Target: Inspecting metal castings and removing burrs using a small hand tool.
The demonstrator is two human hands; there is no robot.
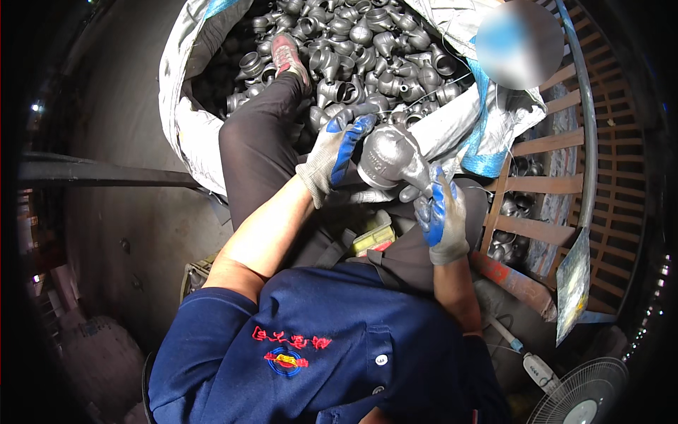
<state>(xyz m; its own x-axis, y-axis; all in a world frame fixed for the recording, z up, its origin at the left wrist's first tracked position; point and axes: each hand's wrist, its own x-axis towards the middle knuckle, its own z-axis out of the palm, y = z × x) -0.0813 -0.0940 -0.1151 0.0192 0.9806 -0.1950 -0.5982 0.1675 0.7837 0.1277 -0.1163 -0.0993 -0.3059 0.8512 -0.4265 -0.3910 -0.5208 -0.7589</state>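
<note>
A silvery-grey metal casting [390, 154], bulb-shaped with a wide round rim and a narrow neck, is held over my lap. My right hand [443, 218], in a grey glove with a blue palm, closes round its neck. On the other side, my left hand [333, 157], gloved alike, is close to the bulb with its fingers curled. A dark grey rounded piece shows by its fingertips; whether the hand grips it or it lies behind is unclear. Past my hands, a big white woven sack [182, 116] stands open, heaped with similar grey castings [360, 34].
My shoe [288, 55] rests on the heap in the sack. A yellow container [374, 237] is between my thighs. On the right stand a slatted wooden crate [547, 145] and a metal post [587, 134]. A white fan [583, 406] is at lower right; a dark bar [106, 172] crosses the left.
</note>
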